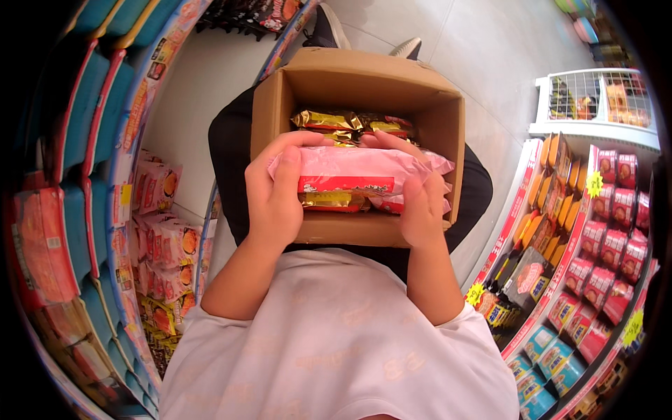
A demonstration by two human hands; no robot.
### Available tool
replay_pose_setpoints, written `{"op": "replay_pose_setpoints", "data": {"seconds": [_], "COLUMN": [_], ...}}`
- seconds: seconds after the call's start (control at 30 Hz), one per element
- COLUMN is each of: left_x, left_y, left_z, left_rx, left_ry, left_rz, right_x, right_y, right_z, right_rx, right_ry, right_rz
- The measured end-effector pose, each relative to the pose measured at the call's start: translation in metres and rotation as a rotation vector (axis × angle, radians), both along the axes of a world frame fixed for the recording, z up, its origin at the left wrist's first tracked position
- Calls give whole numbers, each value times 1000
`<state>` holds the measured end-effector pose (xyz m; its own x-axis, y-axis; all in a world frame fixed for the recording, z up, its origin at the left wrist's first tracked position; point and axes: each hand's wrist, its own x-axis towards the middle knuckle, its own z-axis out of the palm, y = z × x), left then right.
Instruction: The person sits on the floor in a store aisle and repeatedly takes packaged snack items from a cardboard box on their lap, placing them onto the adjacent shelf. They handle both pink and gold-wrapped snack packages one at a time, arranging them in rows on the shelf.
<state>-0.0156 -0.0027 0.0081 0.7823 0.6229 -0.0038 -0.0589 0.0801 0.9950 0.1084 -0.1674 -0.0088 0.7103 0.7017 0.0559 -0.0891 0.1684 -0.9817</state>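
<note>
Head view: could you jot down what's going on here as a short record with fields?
Place: shop aisle with stocked snack shelves on both sides
Left hand: fingers wrapped over the left end of the pink packet
Right hand: fingers gripping the packet's right end
Pink packet: held level, just above the open cardboard box
Box contents: more pink packets and gold-wrapped packets
Box position: on the person's lap, flaps open
Floor: pale tiles

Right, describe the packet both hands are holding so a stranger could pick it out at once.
Find the open cardboard box in the middle, above the person's lap. Over its near edge, the left hand and right hand grip a pink packet with a red band. The packets deeper inside are gold.
</note>
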Motion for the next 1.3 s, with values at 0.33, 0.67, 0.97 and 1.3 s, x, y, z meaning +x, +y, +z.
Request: {"op": "replay_pose_setpoints", "data": {"seconds": [0.33,0.67,0.97,1.3], "left_x": [0,-54,-215,-282], "left_y": [16,43,54,102], "left_z": [-28,4,-32,-108], "left_rx": [-87,-479,-1012,-769], "left_ry": [-136,-190,-143,-3], "left_rz": [-85,-131,406,824], "right_x": [17,16,-84,-175], "right_y": [-1,56,109,138], "right_z": [-8,41,24,-17], "right_rx": [-327,-164,-210,-481], "right_ry": [3,407,833,1038], "right_rz": [96,469,687,573]}}
